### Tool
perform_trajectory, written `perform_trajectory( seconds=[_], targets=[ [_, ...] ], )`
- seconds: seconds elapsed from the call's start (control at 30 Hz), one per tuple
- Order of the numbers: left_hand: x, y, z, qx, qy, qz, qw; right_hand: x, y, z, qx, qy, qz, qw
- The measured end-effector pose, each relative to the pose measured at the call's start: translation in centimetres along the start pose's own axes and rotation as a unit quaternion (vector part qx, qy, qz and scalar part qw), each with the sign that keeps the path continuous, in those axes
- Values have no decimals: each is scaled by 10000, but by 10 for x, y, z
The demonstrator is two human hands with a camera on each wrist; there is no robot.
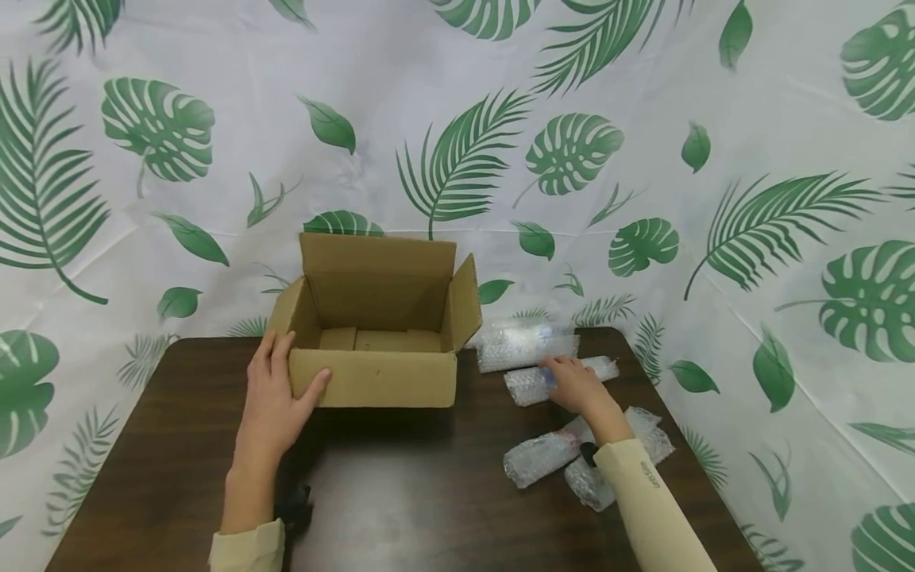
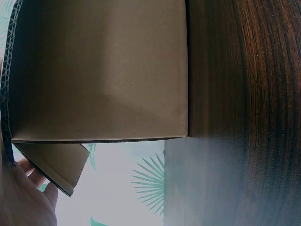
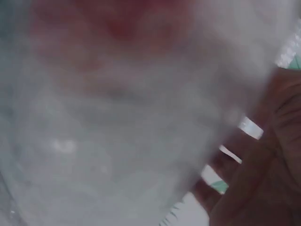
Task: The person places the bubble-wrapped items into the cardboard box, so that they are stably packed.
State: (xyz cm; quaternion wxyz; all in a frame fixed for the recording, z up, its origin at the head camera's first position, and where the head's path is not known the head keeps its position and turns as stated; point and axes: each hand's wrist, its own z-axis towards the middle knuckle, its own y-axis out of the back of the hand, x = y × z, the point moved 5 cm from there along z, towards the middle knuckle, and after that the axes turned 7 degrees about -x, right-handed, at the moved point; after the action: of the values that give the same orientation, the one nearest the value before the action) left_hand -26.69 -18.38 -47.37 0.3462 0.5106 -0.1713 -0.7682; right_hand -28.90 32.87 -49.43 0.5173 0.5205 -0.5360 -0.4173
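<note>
An open-topped cardboard box (image 1: pixel 372 380) stands near the back of the table with its flaps spread. My left hand (image 1: pixel 275 397) holds its front left corner, thumb over the front flap and fingers along the left flap. In the left wrist view, cardboard (image 2: pixel 103 70) fills much of the picture, with the hand (image 2: pixel 28 193) at the lower left. My right hand (image 1: pixel 575 387) touches a bubble-wrapped package (image 1: pixel 527 387) with something bluish inside. In the right wrist view, blurred wrap with a red patch hides the fingertips of the right hand (image 3: pixel 263 165).
Another bubble-wrapped package (image 1: pixel 525 342) lies behind the touched one. Nearer, under the right forearm, are a package with a reddish part (image 1: pixel 536 459) and another wrapped package (image 1: pixel 592 485). A leaf-print curtain (image 1: pixel 443 103) hangs behind the dark wooden table (image 1: pixel 400 492).
</note>
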Motion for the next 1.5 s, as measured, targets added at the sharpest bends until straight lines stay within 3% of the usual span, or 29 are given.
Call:
perform_trajectory(
  seconds=[0.17,0.43,0.77,1.07,1.23,1.5],
  targets=[
    [0,-2,0,2,-10,8,10000,1,-4,-3,100,-67,-159,9998],
    [0,-6,-1,12,-19,-43,10000,-6,-5,-3,-203,124,-526,9983],
    [1,-4,-2,4,-27,-31,10000,-16,17,-2,-353,170,-52,9992],
    [4,-4,-1,-190,-125,-62,9997,0,67,-5,-1133,358,368,9922],
    [3,-5,0,-180,-137,-56,9997,8,114,-15,-1361,231,1135,9839],
    [0,-2,0,-186,-140,-1,9997,35,189,-26,-2002,527,1077,9724]
  ],
)
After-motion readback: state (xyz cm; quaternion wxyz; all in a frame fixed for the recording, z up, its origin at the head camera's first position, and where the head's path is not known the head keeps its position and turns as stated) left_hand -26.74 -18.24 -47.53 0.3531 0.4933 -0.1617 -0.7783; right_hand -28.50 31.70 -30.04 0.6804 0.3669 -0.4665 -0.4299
